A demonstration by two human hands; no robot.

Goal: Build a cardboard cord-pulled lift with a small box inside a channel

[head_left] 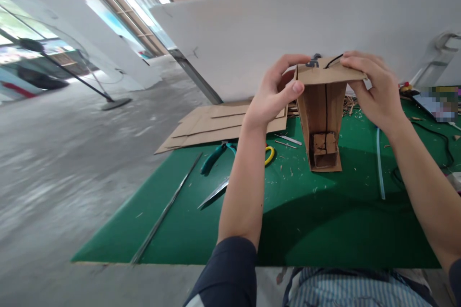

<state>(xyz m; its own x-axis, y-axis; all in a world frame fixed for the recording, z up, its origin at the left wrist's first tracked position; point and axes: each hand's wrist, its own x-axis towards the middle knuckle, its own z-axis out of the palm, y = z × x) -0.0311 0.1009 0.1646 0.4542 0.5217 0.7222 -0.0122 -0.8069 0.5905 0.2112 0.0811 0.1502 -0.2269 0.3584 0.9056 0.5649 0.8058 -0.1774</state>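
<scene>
An upright cardboard box with an open front stands on the green table, and a small cardboard block sits inside near its bottom. From the block a black cord runs up through the box's top. My left hand grips the left edge of the top, thumb in front and fingers behind. At the right edge, my right hand is closed on the box's top, its fingertips beside the loose end of the cord; whether they pinch the cord too, I cannot tell.
Flat cardboard sheets lie at the back left. Teal-handled pliers, scissors, thin wires and a pale blue stick are on the green table. A white partition rises behind; a phone lies at right.
</scene>
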